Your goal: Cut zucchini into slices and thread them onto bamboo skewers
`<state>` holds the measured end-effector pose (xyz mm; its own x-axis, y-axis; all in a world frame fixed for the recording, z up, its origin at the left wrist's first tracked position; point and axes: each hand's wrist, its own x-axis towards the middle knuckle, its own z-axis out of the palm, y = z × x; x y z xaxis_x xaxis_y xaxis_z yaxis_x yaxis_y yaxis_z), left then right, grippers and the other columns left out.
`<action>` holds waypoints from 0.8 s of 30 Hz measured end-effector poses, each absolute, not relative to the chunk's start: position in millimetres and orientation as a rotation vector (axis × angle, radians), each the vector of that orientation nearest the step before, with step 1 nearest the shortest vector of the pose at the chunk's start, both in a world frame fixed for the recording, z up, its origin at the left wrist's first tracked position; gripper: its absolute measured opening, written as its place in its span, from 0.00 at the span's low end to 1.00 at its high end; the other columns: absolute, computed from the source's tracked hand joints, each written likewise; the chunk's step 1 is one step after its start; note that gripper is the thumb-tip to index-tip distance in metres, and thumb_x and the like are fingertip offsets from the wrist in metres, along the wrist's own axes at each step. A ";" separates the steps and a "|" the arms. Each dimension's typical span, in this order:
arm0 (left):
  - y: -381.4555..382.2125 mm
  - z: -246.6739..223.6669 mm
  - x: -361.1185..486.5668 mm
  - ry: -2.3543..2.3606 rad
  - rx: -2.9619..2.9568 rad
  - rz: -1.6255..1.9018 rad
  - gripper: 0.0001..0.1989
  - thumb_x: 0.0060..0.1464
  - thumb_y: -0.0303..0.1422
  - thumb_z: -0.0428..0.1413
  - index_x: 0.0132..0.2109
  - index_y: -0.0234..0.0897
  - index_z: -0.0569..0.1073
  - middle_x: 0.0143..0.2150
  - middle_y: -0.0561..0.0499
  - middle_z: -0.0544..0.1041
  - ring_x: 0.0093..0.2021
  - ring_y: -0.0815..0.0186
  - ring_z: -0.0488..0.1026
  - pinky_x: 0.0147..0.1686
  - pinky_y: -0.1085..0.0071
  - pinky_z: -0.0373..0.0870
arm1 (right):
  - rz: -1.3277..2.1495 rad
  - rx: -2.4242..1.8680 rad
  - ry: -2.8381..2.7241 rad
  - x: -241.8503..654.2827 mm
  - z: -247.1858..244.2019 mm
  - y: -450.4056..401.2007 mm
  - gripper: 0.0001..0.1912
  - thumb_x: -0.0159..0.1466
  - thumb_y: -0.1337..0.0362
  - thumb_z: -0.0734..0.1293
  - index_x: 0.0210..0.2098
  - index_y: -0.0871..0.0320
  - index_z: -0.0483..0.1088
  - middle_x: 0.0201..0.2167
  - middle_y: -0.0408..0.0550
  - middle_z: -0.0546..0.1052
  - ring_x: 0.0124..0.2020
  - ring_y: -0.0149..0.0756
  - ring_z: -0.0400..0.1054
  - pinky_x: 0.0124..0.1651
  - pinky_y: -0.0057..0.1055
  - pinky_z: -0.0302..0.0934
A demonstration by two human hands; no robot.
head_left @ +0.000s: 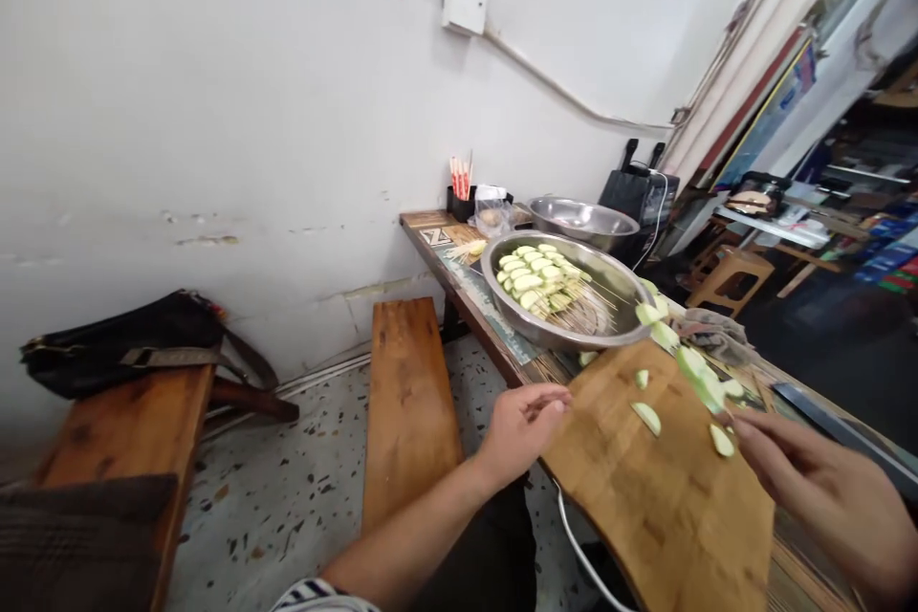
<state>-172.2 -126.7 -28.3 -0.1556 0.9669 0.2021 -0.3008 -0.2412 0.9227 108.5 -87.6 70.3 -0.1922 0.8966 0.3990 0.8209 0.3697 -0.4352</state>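
My left hand (522, 430) is at the left edge of the wooden cutting board (645, 497), its fingers curled together; whatever they may hold is too small to make out. Over the board's right side my right hand (803, 469) has its thumb and fingers pinched beside pale green slices (699, 378); what is between the fingertips is hidden. Loose slices (646, 418) lie on the board. Behind it, a steel bowl (494, 296) holds many skewered green slices (531, 277) with thin sticks.
Another steel basin (584, 218) stands behind the bowl, near a black cup (459, 205) of red-and-white packets. A grey cloth (717, 335) lies right of the bowl. Wooden benches (408, 382) stand left of the table, one carrying a black bag (136, 339).
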 end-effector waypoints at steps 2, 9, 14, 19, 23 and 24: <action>-125.2 -45.5 -183.6 1.037 1.063 1.633 0.12 0.55 0.36 0.57 0.41 0.32 0.78 0.39 0.43 0.80 0.39 0.60 0.78 0.42 0.66 0.75 | 0.182 -1.431 -2.209 67.8 92.0 -45.9 0.22 0.59 0.46 0.60 0.36 0.53 0.78 0.33 0.48 0.80 0.30 0.46 0.74 0.32 0.36 0.67; -131.6 -83.3 -199.4 1.154 0.967 1.570 0.11 0.55 0.34 0.55 0.39 0.32 0.78 0.37 0.43 0.81 0.36 0.61 0.79 0.39 0.67 0.76 | -0.072 -1.446 -2.463 -70.4 89.5 65.8 0.13 0.64 0.63 0.61 0.33 0.57 0.77 0.34 0.48 0.79 0.38 0.42 0.72 0.39 0.33 0.63; -131.4 -91.3 -209.4 1.206 0.945 1.520 0.11 0.55 0.35 0.54 0.38 0.33 0.78 0.36 0.44 0.81 0.35 0.62 0.79 0.37 0.69 0.76 | -0.162 -1.519 -2.522 -116.3 66.0 93.5 0.12 0.68 0.58 0.63 0.35 0.61 0.72 0.33 0.45 0.75 0.35 0.33 0.70 0.41 0.35 0.66; -129.3 -91.5 -211.5 1.236 0.927 1.512 0.12 0.53 0.37 0.56 0.39 0.33 0.78 0.35 0.44 0.81 0.34 0.62 0.79 0.36 0.69 0.76 | -0.252 -1.406 -2.574 -120.9 64.9 86.5 0.11 0.68 0.60 0.64 0.33 0.61 0.71 0.31 0.46 0.74 0.33 0.34 0.69 0.38 0.34 0.65; -132.2 -82.1 -211.7 1.235 0.982 1.531 0.13 0.54 0.39 0.56 0.39 0.33 0.78 0.36 0.43 0.81 0.35 0.61 0.79 0.37 0.68 0.77 | -0.344 -1.131 -2.529 -86.8 80.3 49.7 0.13 0.68 0.63 0.59 0.33 0.60 0.73 0.34 0.52 0.75 0.38 0.41 0.69 0.40 0.35 0.63; -134.4 -78.2 -212.3 1.235 1.007 1.545 0.14 0.54 0.39 0.56 0.39 0.33 0.77 0.36 0.43 0.81 0.35 0.61 0.79 0.37 0.68 0.77 | -0.357 -1.085 -2.485 -71.3 81.8 36.1 0.15 0.69 0.62 0.57 0.35 0.59 0.73 0.36 0.52 0.75 0.40 0.42 0.69 0.42 0.36 0.62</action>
<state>-212.3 -134.4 -78.2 -0.2736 0.9598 0.0632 -0.1496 -0.1074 0.9829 -71.3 36.1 81.8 -0.6166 0.6398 0.4587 0.7430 0.6656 0.0704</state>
